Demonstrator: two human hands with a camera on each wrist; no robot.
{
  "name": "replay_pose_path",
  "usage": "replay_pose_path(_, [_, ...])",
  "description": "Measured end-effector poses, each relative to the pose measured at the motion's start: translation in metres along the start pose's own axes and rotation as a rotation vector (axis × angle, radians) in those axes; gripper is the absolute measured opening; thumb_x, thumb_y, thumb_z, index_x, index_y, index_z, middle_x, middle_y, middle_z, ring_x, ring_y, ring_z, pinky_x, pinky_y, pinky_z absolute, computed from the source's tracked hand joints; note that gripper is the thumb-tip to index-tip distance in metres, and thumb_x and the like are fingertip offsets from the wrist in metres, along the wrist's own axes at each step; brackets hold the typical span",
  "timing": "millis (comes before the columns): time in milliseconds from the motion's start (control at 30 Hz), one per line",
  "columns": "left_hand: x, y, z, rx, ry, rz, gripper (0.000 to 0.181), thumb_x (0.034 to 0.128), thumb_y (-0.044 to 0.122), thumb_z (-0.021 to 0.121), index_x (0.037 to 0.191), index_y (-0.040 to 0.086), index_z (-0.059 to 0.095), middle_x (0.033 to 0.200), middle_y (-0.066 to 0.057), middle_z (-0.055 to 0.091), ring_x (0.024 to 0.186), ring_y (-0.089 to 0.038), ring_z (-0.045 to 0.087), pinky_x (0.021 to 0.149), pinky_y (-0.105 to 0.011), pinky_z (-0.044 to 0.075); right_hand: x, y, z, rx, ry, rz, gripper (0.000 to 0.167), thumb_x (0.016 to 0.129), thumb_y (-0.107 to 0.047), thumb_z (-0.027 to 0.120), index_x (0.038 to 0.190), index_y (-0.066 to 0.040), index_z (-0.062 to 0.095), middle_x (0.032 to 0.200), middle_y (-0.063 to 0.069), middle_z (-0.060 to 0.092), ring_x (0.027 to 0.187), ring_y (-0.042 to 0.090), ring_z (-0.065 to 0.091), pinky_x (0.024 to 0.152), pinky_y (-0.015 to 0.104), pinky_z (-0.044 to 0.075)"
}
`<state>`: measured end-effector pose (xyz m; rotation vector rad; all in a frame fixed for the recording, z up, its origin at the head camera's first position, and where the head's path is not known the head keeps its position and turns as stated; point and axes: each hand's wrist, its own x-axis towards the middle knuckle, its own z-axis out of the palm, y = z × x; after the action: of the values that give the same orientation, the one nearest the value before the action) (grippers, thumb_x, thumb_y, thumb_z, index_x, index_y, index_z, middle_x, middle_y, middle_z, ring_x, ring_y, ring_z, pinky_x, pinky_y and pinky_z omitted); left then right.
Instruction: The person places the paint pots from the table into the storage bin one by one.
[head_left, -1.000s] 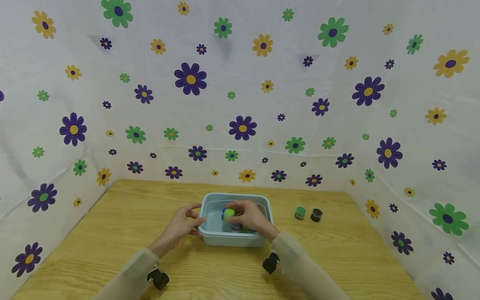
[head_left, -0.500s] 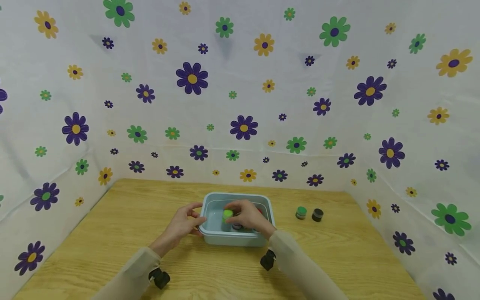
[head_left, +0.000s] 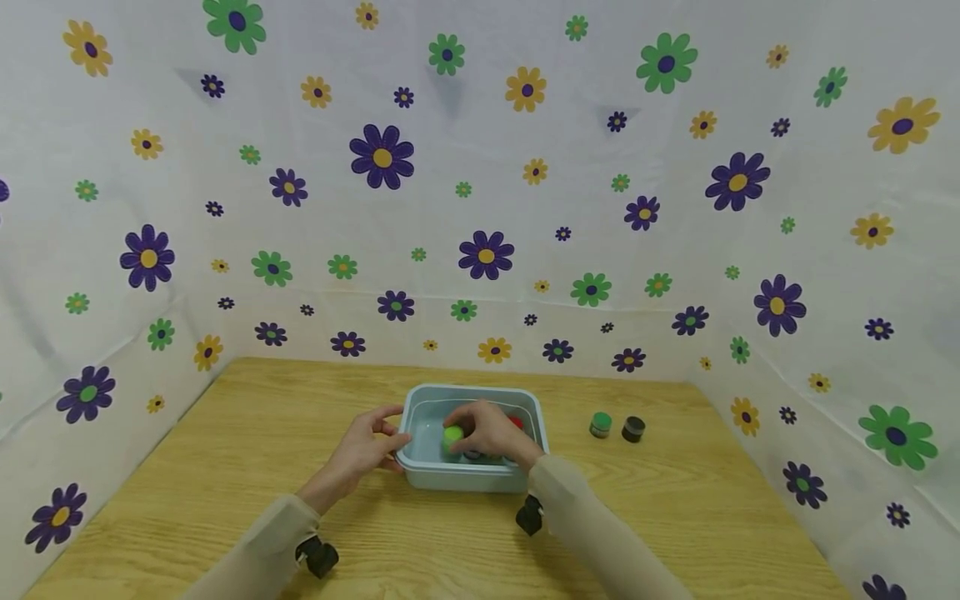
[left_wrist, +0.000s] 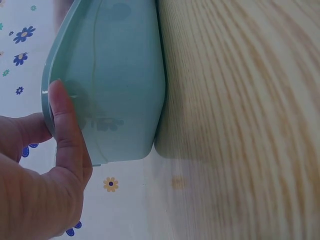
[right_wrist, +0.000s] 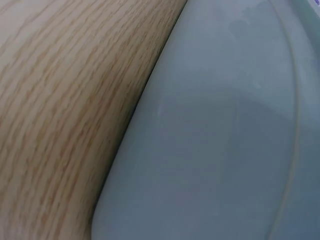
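Note:
A light blue plastic bin [head_left: 468, 479] stands on the table, with several small lidded jars in it. My left hand [head_left: 363, 450] grips the bin's left rim; in the left wrist view its thumb and fingers [left_wrist: 65, 120] lie either side of the wall. Inside the bin, my right hand [head_left: 487, 429] holds a small jar with a lime-green lid [head_left: 452, 435] between thumb and fingers. A red lid [head_left: 517, 422] shows behind that hand, which partly covers the other jars. The right wrist view has only the bin's outer wall [right_wrist: 200, 140] and the table, not the hand.
To the right of the bin, a jar with a green lid [head_left: 601, 424] and one with a black lid [head_left: 633, 429] stand side by side on the wooden table [head_left: 675, 500]. A white flowered cloth [head_left: 420, 208] hangs around the back and sides.
My right hand has shifted slightly left and lower in the bin with the lime-lidded jar. The red lid has come into view, and a blue lid seen earlier is hidden. My left hand stays put.

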<state>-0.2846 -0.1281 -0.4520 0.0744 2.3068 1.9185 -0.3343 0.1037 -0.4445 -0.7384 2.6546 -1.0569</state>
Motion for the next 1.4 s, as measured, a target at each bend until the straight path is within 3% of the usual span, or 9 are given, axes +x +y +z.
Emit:
replay_pose_path(267, [0.000, 0.000, 0.000, 0.000, 0.001, 0.004, 0.055, 0.0914, 0.001, 0.065, 0.143, 0.003, 0.046, 0.098, -0.014, 0.051, 0.063, -0.018, 0.061, 0.060, -0.037, 0.061, 0.003, 0.001, 0.002, -0.026, -0.011, 0.024, 0.035, 0.077, -0.008, 0.083, 0.111, -0.007, 0.073, 0.100, 0.003, 0.072, 0.085, 0.010, 0.063, 0.080, 0.029, 0.056])
replay_pose_path(533, [-0.001, 0.000, 0.001, -0.011, 0.000, 0.001, 0.055, 0.0916, 0.000, 0.064, 0.143, 0.003, 0.046, 0.098, -0.014, 0.051, 0.062, -0.017, 0.061, 0.059, -0.036, 0.061, 0.005, 0.001, 0.002, -0.080, -0.015, -0.004, 0.035, 0.075, -0.006, 0.084, 0.109, -0.003, 0.073, 0.096, 0.004, 0.071, 0.082, 0.011, 0.060, 0.075, 0.026, 0.054])
replay_pose_path(1100, [0.000, 0.000, 0.000, -0.002, 0.003, 0.006, 0.054, 0.0919, 0.001, 0.064, 0.142, 0.003, 0.046, 0.099, -0.015, 0.052, 0.066, -0.018, 0.062, 0.061, -0.037, 0.061, 0.002, -0.004, 0.000, -0.121, -0.020, -0.019, 0.034, 0.079, -0.007, 0.081, 0.112, -0.003, 0.073, 0.098, 0.003, 0.072, 0.085, 0.012, 0.061, 0.077, 0.026, 0.055])
replay_pose_path(1267, [0.000, -0.001, 0.000, -0.006, 0.006, 0.008, 0.054, 0.0917, 0.001, 0.065, 0.143, 0.003, 0.047, 0.099, -0.015, 0.052, 0.065, -0.017, 0.061, 0.060, -0.036, 0.061, -0.001, 0.001, -0.003, -0.067, -0.021, -0.040, 0.035, 0.081, -0.008, 0.079, 0.115, -0.003, 0.072, 0.099, 0.002, 0.071, 0.085, 0.010, 0.061, 0.077, 0.025, 0.054])
replay_pose_path(1400, [0.000, -0.001, 0.001, -0.008, 0.006, 0.005, 0.055, 0.0916, 0.001, 0.065, 0.143, 0.003, 0.046, 0.099, -0.015, 0.052, 0.065, -0.018, 0.061, 0.060, -0.037, 0.061, -0.004, 0.005, -0.007, 0.033, -0.027, -0.028, 0.035, 0.082, -0.009, 0.079, 0.116, -0.005, 0.071, 0.104, 0.005, 0.072, 0.088, 0.013, 0.063, 0.078, 0.027, 0.055])
